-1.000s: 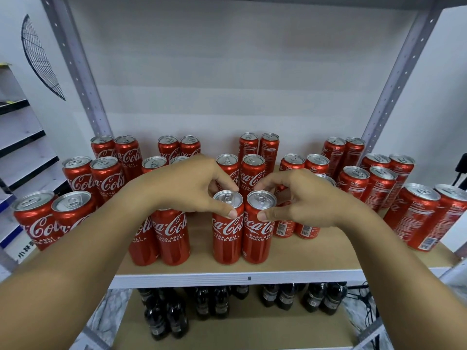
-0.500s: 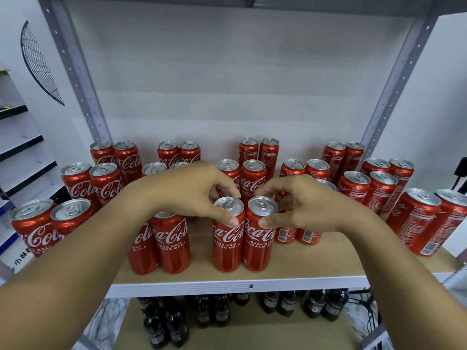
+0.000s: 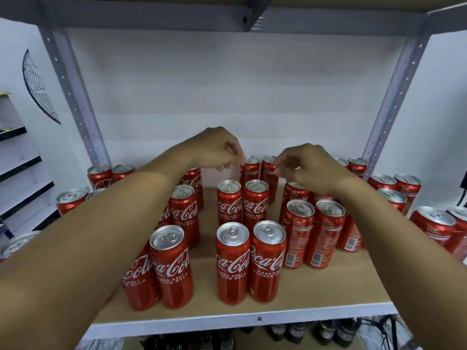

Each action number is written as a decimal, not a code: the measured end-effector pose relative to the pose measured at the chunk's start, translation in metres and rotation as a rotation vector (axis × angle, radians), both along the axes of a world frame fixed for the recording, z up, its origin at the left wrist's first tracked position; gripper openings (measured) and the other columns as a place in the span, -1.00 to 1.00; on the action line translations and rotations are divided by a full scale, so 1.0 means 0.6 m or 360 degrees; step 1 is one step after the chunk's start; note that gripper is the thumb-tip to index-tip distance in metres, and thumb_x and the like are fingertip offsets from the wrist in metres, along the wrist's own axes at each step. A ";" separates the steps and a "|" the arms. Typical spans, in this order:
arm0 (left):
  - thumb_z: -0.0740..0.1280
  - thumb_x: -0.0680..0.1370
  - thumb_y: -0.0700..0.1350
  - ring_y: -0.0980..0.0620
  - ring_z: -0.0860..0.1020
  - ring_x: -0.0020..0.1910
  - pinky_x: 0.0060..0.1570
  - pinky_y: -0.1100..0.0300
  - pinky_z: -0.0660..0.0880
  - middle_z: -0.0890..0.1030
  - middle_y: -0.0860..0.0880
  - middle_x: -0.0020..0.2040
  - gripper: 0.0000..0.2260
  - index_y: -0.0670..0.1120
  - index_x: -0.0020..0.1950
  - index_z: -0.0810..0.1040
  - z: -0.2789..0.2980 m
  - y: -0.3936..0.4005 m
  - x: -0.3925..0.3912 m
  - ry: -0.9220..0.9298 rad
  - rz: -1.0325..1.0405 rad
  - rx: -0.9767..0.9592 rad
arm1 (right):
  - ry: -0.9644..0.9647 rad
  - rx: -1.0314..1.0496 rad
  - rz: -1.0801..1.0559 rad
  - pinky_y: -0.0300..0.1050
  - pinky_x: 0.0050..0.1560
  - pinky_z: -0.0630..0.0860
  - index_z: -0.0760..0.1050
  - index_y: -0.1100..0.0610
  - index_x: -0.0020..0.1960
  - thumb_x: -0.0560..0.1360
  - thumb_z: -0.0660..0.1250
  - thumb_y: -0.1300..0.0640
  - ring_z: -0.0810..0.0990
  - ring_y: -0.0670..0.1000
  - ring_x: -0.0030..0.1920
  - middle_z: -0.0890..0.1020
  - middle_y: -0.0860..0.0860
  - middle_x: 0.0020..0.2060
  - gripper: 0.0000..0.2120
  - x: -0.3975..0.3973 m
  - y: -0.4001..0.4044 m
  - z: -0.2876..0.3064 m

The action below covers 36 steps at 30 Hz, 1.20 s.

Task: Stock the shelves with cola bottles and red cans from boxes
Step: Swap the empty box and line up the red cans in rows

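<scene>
Head view: both hands [image 3: 217,150] hover over back-row cans [image 3: 250,170].

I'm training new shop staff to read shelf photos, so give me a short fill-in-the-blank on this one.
1. Both hands, the left hand and the right hand, are raised over the ____ row of red cans.
2. The front pair of cans in the middle column shows its logo, while the pair to its right shows its ____.
3. The bottles stand on the shelf ____ the cans.

Missing words: back; barcode; below
</scene>
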<state>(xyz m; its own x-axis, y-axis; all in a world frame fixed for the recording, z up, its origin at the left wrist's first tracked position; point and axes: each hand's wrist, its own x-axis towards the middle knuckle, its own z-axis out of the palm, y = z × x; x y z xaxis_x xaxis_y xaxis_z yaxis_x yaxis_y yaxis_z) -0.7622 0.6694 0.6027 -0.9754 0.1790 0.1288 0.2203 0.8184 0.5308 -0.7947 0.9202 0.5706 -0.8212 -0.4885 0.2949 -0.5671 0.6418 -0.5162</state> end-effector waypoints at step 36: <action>0.50 0.47 0.26 -0.09 0.69 -0.04 0.05 0.05 0.60 0.72 -0.13 0.05 -0.51 -0.14 0.11 0.70 -0.086 0.035 -0.224 -0.0228 0.0314 -0.0424 | -0.0325 0.0511 -0.0012 0.03 -0.07 0.70 0.65 0.26 0.13 0.49 0.51 -0.07 0.72 0.15 -0.12 0.68 0.11 -0.14 -0.59 -0.258 -0.059 -0.035</action>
<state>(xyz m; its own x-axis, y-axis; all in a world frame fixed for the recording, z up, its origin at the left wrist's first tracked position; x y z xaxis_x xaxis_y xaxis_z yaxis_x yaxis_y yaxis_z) -0.8966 0.6904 0.5513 -0.9993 -0.0056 -0.0378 -0.0170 0.9515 0.3073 -0.9492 0.8847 0.5494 -0.8512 -0.5231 -0.0425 -0.4679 0.7931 -0.3899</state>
